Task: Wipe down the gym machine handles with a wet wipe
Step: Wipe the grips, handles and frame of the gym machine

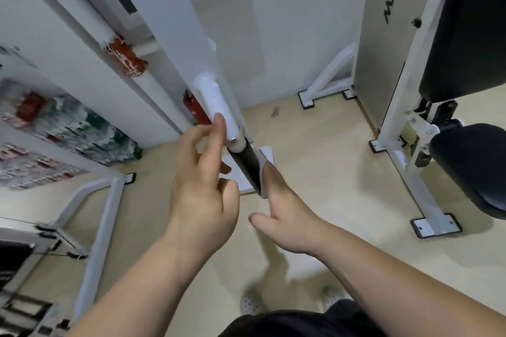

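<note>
Head view: a black foam cylindrical machine handle (244, 167) runs between my two grips. My right grip (284, 210), fingers flat and thumb spread, presses a white wet wipe (262, 169) against the handle's right side. My left grip (202, 186) is loosely wide, its forefinger touching the glossy white metal tube (216, 101) just ahead of it.

Black handle grip (244, 165), white wipe (262, 172)

right of the grip (244, 167) you have open floor (323, 167) out to the seat frame (402, 150). left, the post (175, 35) runs just beside the arm (215, 107). your left hand (202, 189) and right hand (287, 213) flank the grip. a plate (241, 186) lies below.
</note>
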The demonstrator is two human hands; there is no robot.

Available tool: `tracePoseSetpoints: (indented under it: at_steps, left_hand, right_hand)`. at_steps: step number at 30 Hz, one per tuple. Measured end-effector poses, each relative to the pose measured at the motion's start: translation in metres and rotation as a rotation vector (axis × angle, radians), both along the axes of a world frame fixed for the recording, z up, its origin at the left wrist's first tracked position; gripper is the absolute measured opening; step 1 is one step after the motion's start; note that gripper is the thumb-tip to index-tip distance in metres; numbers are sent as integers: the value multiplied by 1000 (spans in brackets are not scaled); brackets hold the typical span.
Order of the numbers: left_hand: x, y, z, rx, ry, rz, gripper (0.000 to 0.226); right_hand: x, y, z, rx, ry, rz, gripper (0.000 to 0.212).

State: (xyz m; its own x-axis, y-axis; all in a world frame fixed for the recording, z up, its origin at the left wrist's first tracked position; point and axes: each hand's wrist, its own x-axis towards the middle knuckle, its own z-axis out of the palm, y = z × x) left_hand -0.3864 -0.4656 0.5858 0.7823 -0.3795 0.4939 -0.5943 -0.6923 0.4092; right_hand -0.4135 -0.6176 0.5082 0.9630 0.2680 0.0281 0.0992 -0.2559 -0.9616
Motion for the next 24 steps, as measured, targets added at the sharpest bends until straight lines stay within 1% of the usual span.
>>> tracePoseSetpoints:
  at_steps: [2,4,7,9,12,16,18,21,24]
  left_hand:
    - [-5,-3,-3,10,12,27,84]
    - [-9,-5,-5,26,22,40,87]
    - [-10,-3,-5,35,12,41,87]
    - [-10,-3,-1,40,22,57,84]
    - [-12,-5,2,32,40,34,81]
    - [-12,-6,1,-24,58,41,79]
    - [-14,-5,1,-44,87,48,80]
    - [-16,-4,4,-39,116,43,82]
    - [-15,-5,4,3,103,41,91]
  right_hand:
    - [-1,-8,-10,-16,93,69,95]
    - [2,-13,-6,9,112,101,90]
    - [7,-6,19,157,19,114,94]
    - [6,1,28,192,-24,102,98]
    - [3,2,11,140,-25,100,102]
    - [2,-10,-11,55,86,132,97]
    - [6,-9,-4,82,36,123,92]
    - [12,-2,12,133,-83,105,89]
    - [11,-1,8,128,-120,73,89]
